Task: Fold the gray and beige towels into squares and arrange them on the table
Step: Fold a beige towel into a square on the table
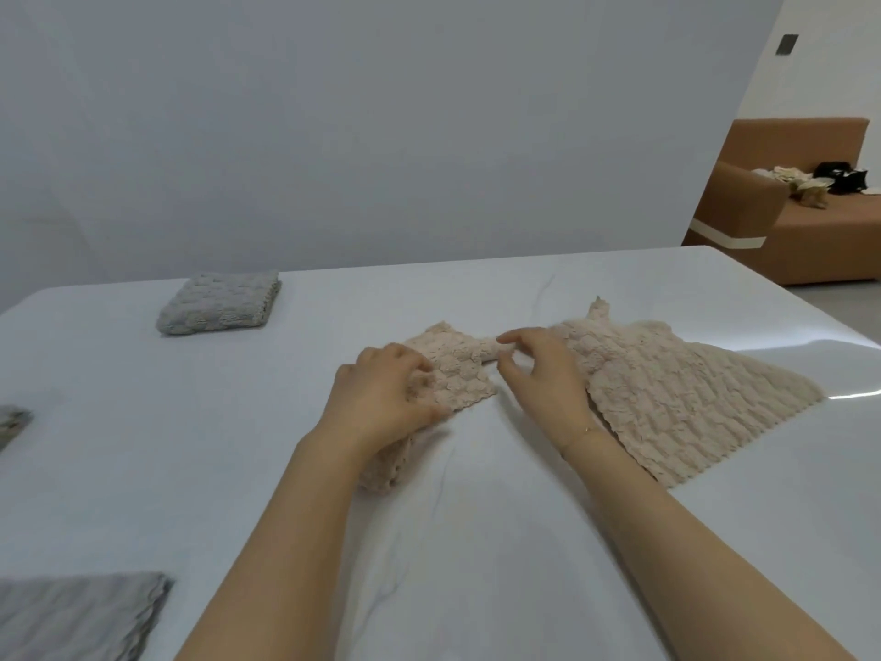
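A beige towel [457, 369] lies partly folded at the middle of the white table [476, 541]. My left hand [386, 398] presses and grips its left edge, with more of the towel bunched under my wrist. My right hand [543, 369] hovers over the towel's right side with fingers curled and apart, touching its top edge. A second beige towel [677, 403] lies spread flat to the right, under my right wrist. A gray towel [221, 302] folded into a square sits at the far left.
Another gray towel [76, 617] lies at the near left corner, and a sliver of gray cloth [12, 424] shows at the left edge. A brown sofa [801, 217] with clothes stands beyond the table at the right. A white wall is behind.
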The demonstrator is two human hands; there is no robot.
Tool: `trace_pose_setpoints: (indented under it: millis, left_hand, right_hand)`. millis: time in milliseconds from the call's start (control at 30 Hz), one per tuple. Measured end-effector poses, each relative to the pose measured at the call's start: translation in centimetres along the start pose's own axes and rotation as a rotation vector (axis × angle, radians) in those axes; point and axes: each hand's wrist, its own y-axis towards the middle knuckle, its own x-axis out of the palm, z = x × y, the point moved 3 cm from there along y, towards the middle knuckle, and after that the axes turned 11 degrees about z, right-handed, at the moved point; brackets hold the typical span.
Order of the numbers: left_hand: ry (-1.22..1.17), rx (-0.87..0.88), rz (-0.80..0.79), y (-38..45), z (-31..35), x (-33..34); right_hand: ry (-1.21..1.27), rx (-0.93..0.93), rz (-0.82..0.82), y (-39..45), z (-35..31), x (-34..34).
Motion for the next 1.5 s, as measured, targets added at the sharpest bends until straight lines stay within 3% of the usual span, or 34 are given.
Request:
trace_pose_setpoints:
  millis: [67,167,367,500,567,700,800,933,1067,1133,1267,1400,1500]
  left_hand:
    - [0.038,0.015,0.016,-0.1,-0.5,1.2]
    - [-0.056,-0.04,0.19,-0.2,-1.3,1.4]
    - [-0.543,-0.451,0.222,0.7,-4.0,-0.2]
    - [-1.132,-0.846,0.072,0.6,-5.1,-1.7]
    - [-1.234,-0.917,0.067,0.5,-6.2,-1.8]
    - [-1.289,-0.969,0.269,-0.3,-8.9,-1.1]
    - [-1.186,-0.944,0.319,-1.0,-10.3,-0.6]
    - [-0.819,-0.867,0.383,-0.9,-10.8,-0.9]
    - [-0.394,-0.553,0.435,-1.2,-8.7,-3.9]
    - [-0.362,-0.396,0.316,-2.1,-7.4,-5.5]
    - [-0.205,-0.173,-0.145,-5.6,-5.1,-5.5]
    - [-0.012,0.06,-0.269,-8.4,-5.8,-3.8]
    - [-0.03,0.104,-0.162,-9.0,-7.5,-3.7]
  right_hand:
    - [0.035,0.054,-0.004,-1.0,0.6,0.6]
    - [0.062,0.09,-0.012,-1.3,1.1,0.9]
    - [0.022,-0.043,-0.052,-1.3,0.8,1.5]
    - [0.048,-0.043,-0.118,-1.4,0.8,1.7]
    - [0.051,-0.034,-0.188,-1.6,0.7,1.8]
    - [-0.048,-0.055,-0.31,-1.9,0.4,2.0]
    - [-0.109,-0.069,-0.321,-1.8,0.4,2.1]
    - [-0.123,-0.083,-0.256,-1.8,0.6,2.2]
    - [-0.089,-0.256,-0.196,-2.2,-0.3,1.9]
    - [-0.08,-0.334,-0.221,-2.5,-0.8,1.9]
    - [0.003,-0.371,-0.26,-3.2,-1.9,1.7]
    - [0.26,-0.176,-0.224,-4.4,-3.0,0.7]
    - [0.312,-0.152,-0.265,-5.8,-4.3,0.6]
